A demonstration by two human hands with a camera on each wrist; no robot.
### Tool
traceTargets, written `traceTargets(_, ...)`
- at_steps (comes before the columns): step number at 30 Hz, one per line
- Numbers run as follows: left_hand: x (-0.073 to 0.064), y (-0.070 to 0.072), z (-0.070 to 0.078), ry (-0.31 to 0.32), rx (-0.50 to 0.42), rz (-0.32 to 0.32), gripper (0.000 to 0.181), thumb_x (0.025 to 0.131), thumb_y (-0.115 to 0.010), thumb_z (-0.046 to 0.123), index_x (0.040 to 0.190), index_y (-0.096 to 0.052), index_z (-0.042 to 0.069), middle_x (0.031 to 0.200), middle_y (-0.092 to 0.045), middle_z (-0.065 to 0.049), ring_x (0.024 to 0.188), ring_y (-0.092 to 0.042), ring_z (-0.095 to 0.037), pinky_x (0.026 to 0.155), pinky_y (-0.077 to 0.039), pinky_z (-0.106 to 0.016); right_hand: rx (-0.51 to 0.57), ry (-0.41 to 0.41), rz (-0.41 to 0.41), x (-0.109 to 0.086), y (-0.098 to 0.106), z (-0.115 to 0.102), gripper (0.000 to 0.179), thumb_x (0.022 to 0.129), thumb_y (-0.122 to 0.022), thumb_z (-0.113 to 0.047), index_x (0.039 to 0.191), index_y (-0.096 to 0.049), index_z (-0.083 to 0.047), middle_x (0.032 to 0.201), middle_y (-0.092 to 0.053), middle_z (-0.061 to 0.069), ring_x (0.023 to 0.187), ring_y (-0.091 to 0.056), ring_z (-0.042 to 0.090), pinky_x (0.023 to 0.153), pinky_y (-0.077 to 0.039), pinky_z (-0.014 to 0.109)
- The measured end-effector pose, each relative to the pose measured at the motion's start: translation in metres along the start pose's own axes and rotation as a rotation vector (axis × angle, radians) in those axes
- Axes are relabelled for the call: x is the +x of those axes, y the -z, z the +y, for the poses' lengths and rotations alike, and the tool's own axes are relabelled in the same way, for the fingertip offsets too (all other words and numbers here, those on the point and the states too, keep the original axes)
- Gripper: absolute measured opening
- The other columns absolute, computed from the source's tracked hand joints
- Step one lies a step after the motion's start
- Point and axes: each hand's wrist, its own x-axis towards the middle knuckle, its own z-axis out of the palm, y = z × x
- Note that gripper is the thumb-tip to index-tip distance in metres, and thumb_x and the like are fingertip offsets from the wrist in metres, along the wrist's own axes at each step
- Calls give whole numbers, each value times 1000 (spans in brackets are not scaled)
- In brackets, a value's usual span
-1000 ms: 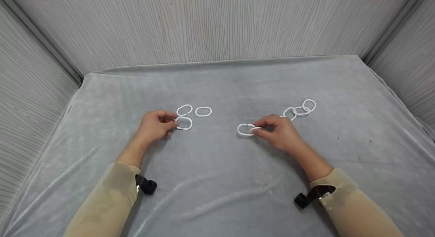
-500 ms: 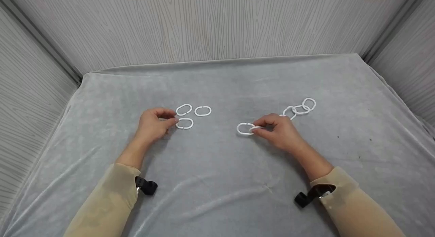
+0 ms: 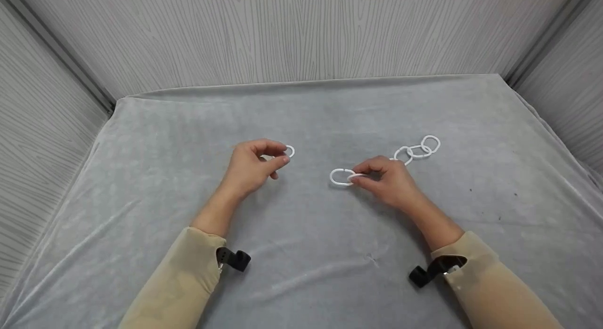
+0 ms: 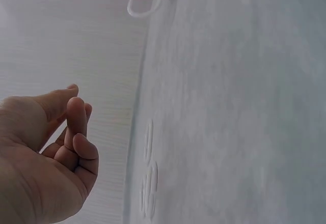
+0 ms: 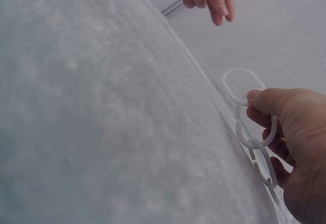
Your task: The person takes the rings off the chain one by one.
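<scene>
Three loose white links [image 4: 149, 183] lie on the cloth-covered desk [image 3: 301, 244], and my left grip [image 3: 254, 166] hovers near them with nothing in it: thumb and forefinger come close at the tips, a small gap between, the other fingers loosely curled. From my head it covers most of the three, so just one curved end shows past my fingertips. My right grip [image 3: 388, 180] is a firm pinch, thumb against fingers, on one link of a white chain [image 3: 420, 156]. The end link [image 3: 339, 185] loops through the pinched one and points toward my left side; whether it touches the desk I cannot tell. Past my knuckles the chain runs on to the right and away from me, its far links lying on the desk, some of its middle hidden. Behind stands a pale wood-patterned wall [image 3: 301, 37].
</scene>
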Motion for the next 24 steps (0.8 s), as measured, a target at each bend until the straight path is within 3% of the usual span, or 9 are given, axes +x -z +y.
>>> traceTargets(3,0,-14,4,-34,-46,-17,19,95,-81,11,114,-81,8,105,-76,-6,72,-71,-22,78,-61,-47,-10,11,7,0,0,0,16,84,-90,-6,98,-84,-5,93,-78,5,92,-69,15,86,-51,22)
traceTargets(9,0,-39,3,-94,-99,-33,20,92,-83,7,111,-81,5,101,-77,-5,84,-71,-19,77,-57,-26,-11,1,1,0,1,-2,17,83,-91,-5,99,-84,-5,94,-78,4,92,-68,15,86,-50,21)
traceTargets(13,-1,-53,0,-120,-92,-50,20,90,-84,5,110,-81,2,100,-78,-6,89,-70,-19,79,-55,-25,-9,2,-3,0,1,-4,18,83,-91,-7,100,-84,-7,94,-78,3,92,-68,16,86,-51,23)
traceTargets(24,-5,-78,-5,-91,-120,-95,25,90,-84,4,112,-78,-5,102,-78,-7,94,-71,-19,83,-55,-26,-2,-17,-4,-5,3,-8,15,88,-89,-11,102,-84,-9,97,-78,2,95,-68,18,87,-52,29)
